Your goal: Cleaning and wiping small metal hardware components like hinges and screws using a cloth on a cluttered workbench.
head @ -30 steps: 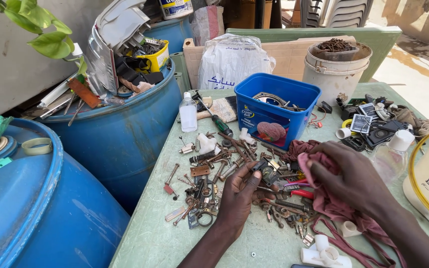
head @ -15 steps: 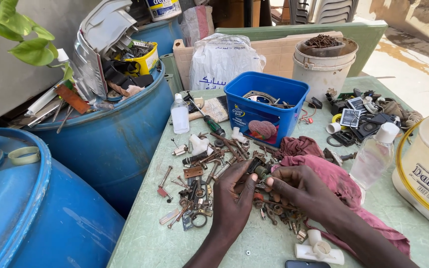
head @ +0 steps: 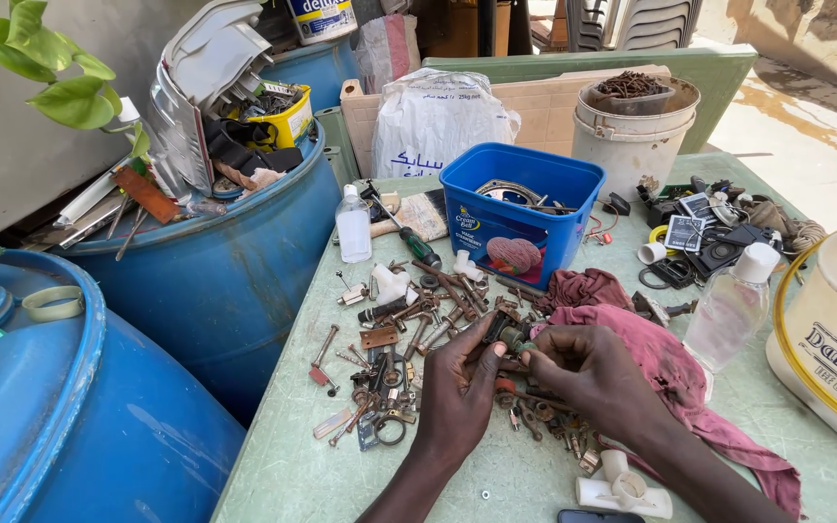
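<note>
Left hand (head: 459, 387) and right hand (head: 588, 373) are meeting fingertip to fingertip over the scrap pile, both pinching a small dark metal fitting (head: 508, 336). The fitting is lying roughly left-right between them, just above the rusty bolts and keys (head: 409, 329). All this is sitting on a pale green bench (head: 283, 465) outdoors; a blue tub (head: 520, 208) is standing behind and blue drums (head: 215, 281) beside.

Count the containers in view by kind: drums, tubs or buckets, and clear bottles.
Blue drums: 3
Blue plastic tub: 1
White buckets: 2
Clear bottles: 2
Total: 8
</note>
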